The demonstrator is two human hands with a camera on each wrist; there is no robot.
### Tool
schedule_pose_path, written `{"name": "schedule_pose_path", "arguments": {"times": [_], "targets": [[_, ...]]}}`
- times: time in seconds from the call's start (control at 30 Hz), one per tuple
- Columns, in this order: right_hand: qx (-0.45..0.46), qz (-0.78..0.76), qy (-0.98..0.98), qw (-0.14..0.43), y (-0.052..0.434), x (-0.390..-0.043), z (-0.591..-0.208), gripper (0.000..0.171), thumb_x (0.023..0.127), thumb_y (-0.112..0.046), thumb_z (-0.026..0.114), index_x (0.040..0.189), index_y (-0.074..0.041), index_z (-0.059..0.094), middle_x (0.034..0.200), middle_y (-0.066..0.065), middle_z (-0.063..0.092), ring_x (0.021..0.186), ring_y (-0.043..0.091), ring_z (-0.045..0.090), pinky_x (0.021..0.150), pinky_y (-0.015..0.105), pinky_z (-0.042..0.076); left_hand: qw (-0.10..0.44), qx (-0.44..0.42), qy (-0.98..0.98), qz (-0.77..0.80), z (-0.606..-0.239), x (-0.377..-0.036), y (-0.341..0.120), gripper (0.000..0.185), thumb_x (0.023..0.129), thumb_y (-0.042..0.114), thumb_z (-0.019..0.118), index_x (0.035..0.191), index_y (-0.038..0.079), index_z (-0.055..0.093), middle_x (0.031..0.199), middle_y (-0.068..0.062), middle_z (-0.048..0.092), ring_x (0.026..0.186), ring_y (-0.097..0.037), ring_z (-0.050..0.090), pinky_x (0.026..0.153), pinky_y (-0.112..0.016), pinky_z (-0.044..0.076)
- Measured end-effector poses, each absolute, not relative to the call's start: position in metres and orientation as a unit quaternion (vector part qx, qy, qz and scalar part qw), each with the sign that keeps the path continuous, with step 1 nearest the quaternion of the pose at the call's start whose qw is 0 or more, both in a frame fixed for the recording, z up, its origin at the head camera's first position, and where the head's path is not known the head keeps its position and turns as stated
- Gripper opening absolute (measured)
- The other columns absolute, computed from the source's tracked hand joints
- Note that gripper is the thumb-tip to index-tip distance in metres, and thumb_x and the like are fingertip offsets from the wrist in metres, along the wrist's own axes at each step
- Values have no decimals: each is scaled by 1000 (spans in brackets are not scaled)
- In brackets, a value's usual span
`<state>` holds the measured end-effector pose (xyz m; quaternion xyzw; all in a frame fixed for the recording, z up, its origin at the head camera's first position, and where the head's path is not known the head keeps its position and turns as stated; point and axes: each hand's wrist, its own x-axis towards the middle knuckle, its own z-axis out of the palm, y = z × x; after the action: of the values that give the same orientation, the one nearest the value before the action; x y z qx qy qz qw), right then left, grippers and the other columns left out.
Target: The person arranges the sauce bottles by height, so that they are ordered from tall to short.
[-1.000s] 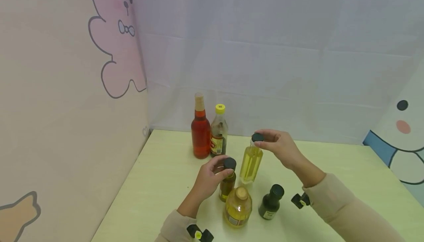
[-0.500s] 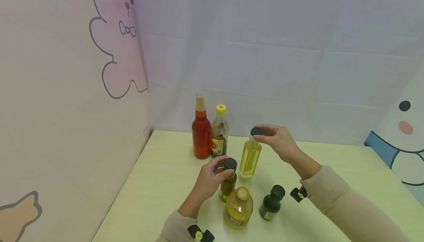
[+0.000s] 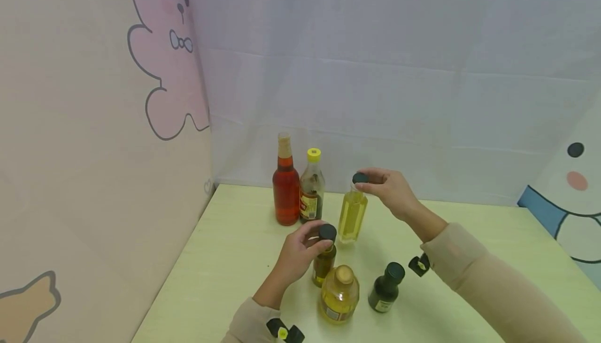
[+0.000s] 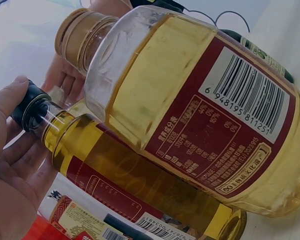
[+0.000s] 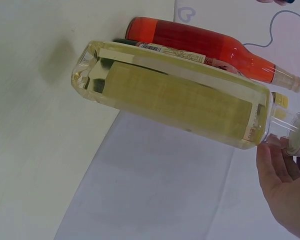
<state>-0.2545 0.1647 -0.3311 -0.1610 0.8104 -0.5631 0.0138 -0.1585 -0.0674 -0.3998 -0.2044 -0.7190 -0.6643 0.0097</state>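
My right hand (image 3: 370, 181) pinches the black cap (image 3: 360, 178) of a tall bottle of pale yellow liquid (image 3: 352, 215), held upright near the table's back; whether its base touches the table I cannot tell. The right wrist view shows this tall bottle (image 5: 180, 100) with my right hand (image 5: 285, 185) at its neck. My left hand (image 3: 315, 236) grips the black cap (image 3: 326, 231) of a small amber bottle (image 3: 323, 265) standing on the table. In the left wrist view my fingers (image 4: 10, 165) wrap that cap (image 4: 30, 105) above the amber bottle (image 4: 130, 180).
A round yellow oil bottle (image 3: 339, 293) with a tan cap and a small dark green bottle (image 3: 386, 288) stand in front. A red bottle (image 3: 285, 192) and a dark bottle with a yellow cap (image 3: 311, 192) stand at the back. Curtain walls edge the pale table (image 3: 225, 259).
My right hand has carried the tall pale yellow bottle back and slightly left, toward the two rear bottles. My left hand stays on the small amber bottle's cap.
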Motion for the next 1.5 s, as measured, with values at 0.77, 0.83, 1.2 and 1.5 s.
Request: {"name": "schedule_pose_path", "arguments": {"times": [0.77,0.83,1.2,1.5], "targets": [[-133,-577,806,6,154,-280,-335,48,78,-26,72,118,-3,57,106,12,62,99,22,56,89,40,41,9,-212,-717,-664,-427,-176,-66,38,84,27,65,118,13,54,113,-3,56,104,-16,54,86,-27,44],[-131,-577,806,5,153,-282,-336,48,78,-25,72,117,-3,57,106,12,62,99,23,56,89,40,41,9,-213,-716,-665,-427,-175,-66,38,84,27,65,118,13,54,113,-3,56,104,-16,54,86,-27,44],[-134,-583,801,12,148,-293,-342,52,79,-25,71,121,-1,54,109,12,61,100,23,56,90,41,41,5,-206,-714,-670,-425,-171,-67,39,84,25,65,119,13,54,113,-3,56,105,-15,54,86,-27,44],[-134,-584,800,16,144,-302,-347,51,80,-24,70,123,-1,53,111,13,59,100,24,56,89,42,42,-1,-195,-717,-669,-419,-168,-67,39,84,19,65,120,9,54,115,-6,55,106,-18,53,86,-27,44]]}}
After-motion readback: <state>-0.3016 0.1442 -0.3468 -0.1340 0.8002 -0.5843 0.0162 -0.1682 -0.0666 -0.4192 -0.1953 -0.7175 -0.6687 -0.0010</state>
